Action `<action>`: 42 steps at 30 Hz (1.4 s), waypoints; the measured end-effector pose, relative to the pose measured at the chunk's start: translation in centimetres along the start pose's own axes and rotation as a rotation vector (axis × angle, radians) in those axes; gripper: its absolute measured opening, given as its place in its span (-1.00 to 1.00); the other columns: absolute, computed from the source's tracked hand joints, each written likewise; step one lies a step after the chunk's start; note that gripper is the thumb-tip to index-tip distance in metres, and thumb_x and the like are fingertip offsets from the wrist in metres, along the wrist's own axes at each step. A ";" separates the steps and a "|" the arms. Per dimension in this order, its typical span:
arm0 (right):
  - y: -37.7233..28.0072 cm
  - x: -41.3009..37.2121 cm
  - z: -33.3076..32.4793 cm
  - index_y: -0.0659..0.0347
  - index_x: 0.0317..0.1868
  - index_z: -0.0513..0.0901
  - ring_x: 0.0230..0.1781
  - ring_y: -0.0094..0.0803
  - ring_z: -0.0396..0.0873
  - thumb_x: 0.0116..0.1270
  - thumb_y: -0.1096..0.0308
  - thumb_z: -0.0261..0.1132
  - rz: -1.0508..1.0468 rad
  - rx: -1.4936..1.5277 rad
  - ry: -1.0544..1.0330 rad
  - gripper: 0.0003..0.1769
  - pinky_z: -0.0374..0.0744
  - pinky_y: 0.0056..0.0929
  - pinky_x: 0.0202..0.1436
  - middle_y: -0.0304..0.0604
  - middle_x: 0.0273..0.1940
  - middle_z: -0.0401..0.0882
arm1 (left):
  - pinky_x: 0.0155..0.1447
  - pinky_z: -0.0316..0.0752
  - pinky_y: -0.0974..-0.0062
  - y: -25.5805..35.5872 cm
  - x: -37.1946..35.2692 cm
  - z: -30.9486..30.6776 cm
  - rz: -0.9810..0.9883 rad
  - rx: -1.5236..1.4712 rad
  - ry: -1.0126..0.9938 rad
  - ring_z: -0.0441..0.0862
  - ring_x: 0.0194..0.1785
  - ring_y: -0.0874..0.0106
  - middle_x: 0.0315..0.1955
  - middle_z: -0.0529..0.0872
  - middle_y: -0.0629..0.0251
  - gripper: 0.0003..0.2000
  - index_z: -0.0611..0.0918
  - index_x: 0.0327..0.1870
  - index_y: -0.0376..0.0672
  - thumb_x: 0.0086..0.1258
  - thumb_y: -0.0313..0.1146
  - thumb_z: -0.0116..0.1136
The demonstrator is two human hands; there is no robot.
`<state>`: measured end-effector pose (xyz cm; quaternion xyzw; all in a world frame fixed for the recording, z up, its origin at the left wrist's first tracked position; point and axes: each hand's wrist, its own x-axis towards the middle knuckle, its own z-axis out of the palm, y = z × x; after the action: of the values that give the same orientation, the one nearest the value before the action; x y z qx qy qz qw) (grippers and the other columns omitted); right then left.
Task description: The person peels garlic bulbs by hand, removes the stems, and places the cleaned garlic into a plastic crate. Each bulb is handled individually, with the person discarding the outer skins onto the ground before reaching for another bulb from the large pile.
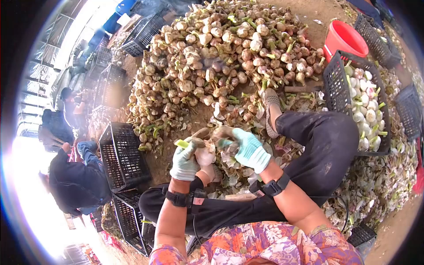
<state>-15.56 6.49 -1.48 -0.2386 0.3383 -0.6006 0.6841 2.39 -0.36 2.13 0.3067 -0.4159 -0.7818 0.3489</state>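
Gloved in pale green with dirt-brown fingers, my left hand is closed on a garlic bulb. White skin shows on the bulb, and a cut green stem sticks out on the other side of the hand. My right hand, in a matching glove, is close beside the bulb with its fingers curled in. What those fingers hold, if anything, is hidden. Beyond both hands lies a big heap of unpeeled garlic, brownish with short stems.
At right, a black crate holds cleaned white garlic, with a red bucket behind it. Black crates stand at left near another person. Peeled skins litter the ground. My bent leg lies to the right.
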 end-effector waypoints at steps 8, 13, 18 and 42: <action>1.5 0.3 0.6 0.28 -0.36 0.56 -0.33 0.03 0.50 0.02 0.44 0.18 -0.262 -1.014 0.145 -0.85 0.47 -0.25 -0.28 0.13 -0.38 0.51 | 0.12 0.34 0.41 -0.6 -0.2 0.5 0.006 0.167 0.074 0.48 0.02 0.27 -0.01 0.49 -0.02 -0.80 0.54 -0.30 -0.30 0.28 -0.31 0.04; 2.9 1.3 -1.5 0.26 -0.37 0.57 -0.38 0.00 0.51 0.01 0.54 0.15 -0.021 -1.322 0.235 -0.87 0.45 -0.28 -0.35 0.11 -0.40 0.52 | 0.03 0.42 0.37 -1.4 -0.7 -3.7 -0.030 -0.099 0.079 0.51 -0.06 0.20 -0.05 0.51 -0.06 -0.72 0.52 -0.37 -0.29 0.29 -0.19 0.02; 2.4 0.6 -1.0 0.21 -0.04 0.49 -0.16 -0.01 0.50 0.00 0.48 0.22 -0.120 -1.137 0.282 -0.59 0.48 -0.30 -0.12 0.11 -0.14 0.51 | -0.07 0.50 0.14 1.5 -1.4 -2.4 0.014 -0.546 0.124 0.40 0.08 -0.02 0.07 0.39 -0.16 -0.61 0.64 -0.34 -0.23 0.25 -0.02 0.01; 5.6 13.1 -14.4 0.27 -0.26 0.57 -0.16 0.06 0.49 0.07 0.32 0.17 0.350 -1.221 0.932 -0.75 0.46 -0.19 -0.11 0.17 -0.20 0.53 | -0.02 0.47 0.31 13.0 -2.3 -17.3 0.208 -0.448 0.382 0.49 -0.04 0.22 -0.01 0.51 0.10 -0.54 0.43 0.04 -0.29 0.34 -0.05 -0.14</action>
<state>-21.95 -4.32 -17.37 -0.2391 0.8929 -0.2303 0.3042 20.83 -11.39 5.77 0.3194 -0.1893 -0.7425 0.5576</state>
